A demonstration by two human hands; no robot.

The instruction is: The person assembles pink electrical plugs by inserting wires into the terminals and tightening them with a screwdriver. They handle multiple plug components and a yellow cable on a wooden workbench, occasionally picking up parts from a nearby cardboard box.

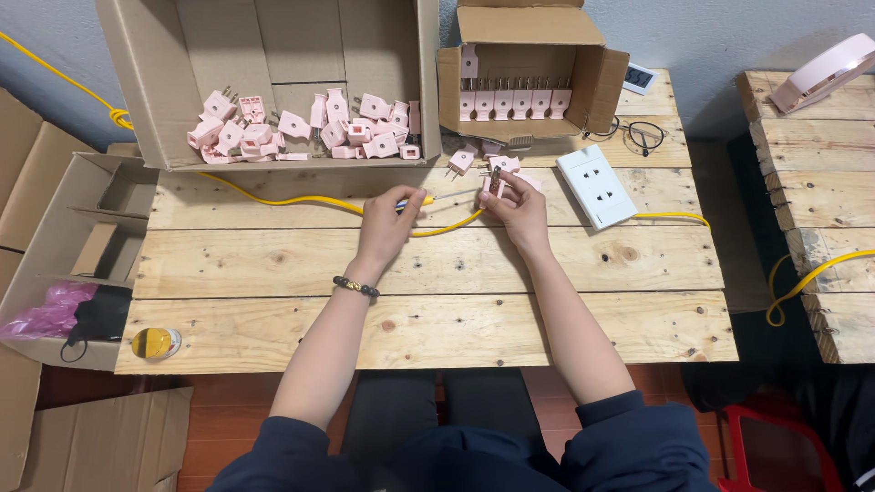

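Observation:
My left hand (387, 223) grips a screwdriver (428, 198) with a yellow and blue handle, its metal shaft pointing right toward a pink plug (496, 180). My right hand (517, 205) holds that pink plug upright on the wooden table (428, 264), fingers pinched around it. The shaft's tip reaches the plug. A yellow cable (301, 200) runs across the table under both hands. Two more loose pink plugs (461, 160) lie just behind the hands.
A large open cardboard box (173, 100) at the back left holds several pink plugs. A smaller box (529, 82) holds a row of plugs. A white socket strip (595, 184), glasses (643, 133), and side boxes (82, 228) surround the table.

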